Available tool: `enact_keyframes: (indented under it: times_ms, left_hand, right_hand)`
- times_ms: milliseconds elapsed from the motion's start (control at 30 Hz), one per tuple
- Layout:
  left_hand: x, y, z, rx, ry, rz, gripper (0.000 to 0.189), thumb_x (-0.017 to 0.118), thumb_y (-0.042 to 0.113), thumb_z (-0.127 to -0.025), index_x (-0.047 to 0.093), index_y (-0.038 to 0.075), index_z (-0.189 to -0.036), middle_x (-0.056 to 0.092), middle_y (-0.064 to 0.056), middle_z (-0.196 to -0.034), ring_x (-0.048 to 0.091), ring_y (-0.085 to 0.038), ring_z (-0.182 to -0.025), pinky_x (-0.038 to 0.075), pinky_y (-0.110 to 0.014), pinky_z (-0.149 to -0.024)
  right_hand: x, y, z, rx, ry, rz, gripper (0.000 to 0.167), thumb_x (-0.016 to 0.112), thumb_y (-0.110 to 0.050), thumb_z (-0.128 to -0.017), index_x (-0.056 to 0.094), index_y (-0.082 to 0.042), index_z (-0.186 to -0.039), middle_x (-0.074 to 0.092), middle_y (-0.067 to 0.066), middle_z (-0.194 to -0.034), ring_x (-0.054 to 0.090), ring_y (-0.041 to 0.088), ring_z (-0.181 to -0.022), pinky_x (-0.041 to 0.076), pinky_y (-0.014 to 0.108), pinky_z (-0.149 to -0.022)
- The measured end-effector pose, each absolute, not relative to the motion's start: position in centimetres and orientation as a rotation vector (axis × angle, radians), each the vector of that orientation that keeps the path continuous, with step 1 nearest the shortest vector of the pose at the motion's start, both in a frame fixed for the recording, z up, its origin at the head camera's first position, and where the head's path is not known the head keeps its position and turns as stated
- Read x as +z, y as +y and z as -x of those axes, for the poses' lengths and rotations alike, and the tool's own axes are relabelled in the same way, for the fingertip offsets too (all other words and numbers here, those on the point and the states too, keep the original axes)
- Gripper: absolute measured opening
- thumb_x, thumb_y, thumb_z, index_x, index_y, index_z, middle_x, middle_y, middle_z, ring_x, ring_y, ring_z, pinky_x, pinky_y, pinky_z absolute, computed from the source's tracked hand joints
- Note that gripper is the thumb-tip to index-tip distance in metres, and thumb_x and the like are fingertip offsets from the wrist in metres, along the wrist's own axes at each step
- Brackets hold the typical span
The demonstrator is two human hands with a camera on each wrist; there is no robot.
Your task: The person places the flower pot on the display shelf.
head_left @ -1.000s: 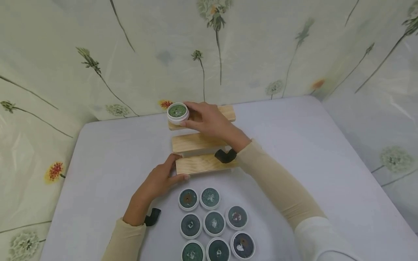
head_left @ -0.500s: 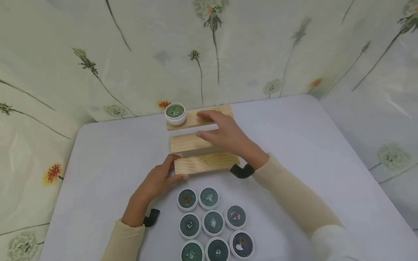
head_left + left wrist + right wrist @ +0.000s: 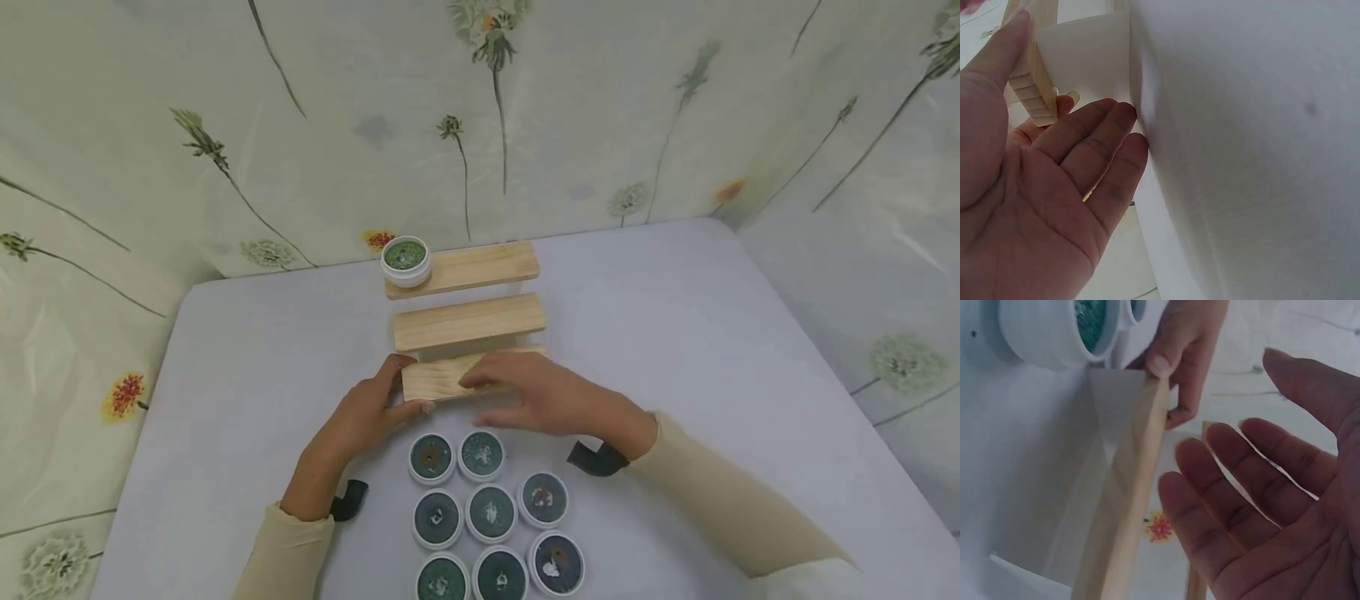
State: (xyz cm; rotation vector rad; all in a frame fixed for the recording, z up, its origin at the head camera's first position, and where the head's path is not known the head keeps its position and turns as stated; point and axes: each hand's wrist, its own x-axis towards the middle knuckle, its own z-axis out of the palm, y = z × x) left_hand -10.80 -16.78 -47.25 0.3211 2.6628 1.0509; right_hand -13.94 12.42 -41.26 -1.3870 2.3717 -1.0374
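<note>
Right hand (image 3: 536,396) has come toward six o'clock, fingers apart, empty; left hand (image 3: 366,414) pinches front plank (image 3: 435,380); I judge tubs (image 3: 492,512) light, slick, best gripped by their sides.

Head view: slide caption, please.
Left hand holds the front wooden plank, empty right hand near it; one jar sits on the rear plank.

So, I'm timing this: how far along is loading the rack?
Looks done: one green-filled white jar stands on the back wooden step. In hand: no jar; the left hand grips the front step, the right hand holds nothing. Left, probably: the eight other jars in front.
</note>
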Motion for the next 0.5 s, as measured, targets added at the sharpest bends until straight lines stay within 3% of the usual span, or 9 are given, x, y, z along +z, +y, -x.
enact_keyframes:
  times_ms: [233, 500]
  left_hand:
    - [-47.2, -16.9, 10.8, 1.060, 2.655, -0.315, 0.068, 0.077, 0.048, -0.094, 0.041, 0.024, -0.147, 0.066, -0.018, -0.137, 0.066, -0.035, -0.115, 0.049, -0.055, -0.095]
    - [-47.1, -16.7, 10.6, 1.062, 2.651, -0.321, 0.069, 0.078, 0.046, -0.094, 0.042, 0.022, -0.147, 0.065, -0.019, -0.138, 0.066, -0.037, -0.117, 0.048, -0.056, -0.096]
  right_hand:
    - [-42.2, 12.7, 11.7, -0.749, 2.297, 1.326, 0.058, 0.080, -0.031, -0.095, 0.059, -0.009, -0.145, 0.060, 0.004, -0.145, 0.053, 0.022, -0.137, 0.040, 0.043, -0.113]
    - [-43.1, 12.8, 10.7, -0.644, 2.259, 1.357, 0.058, 0.084, -0.017, -0.088, 0.061, -0.009, -0.141, 0.063, 0.002, -0.137, 0.056, 0.020, -0.131, 0.041, 0.039, -0.112]
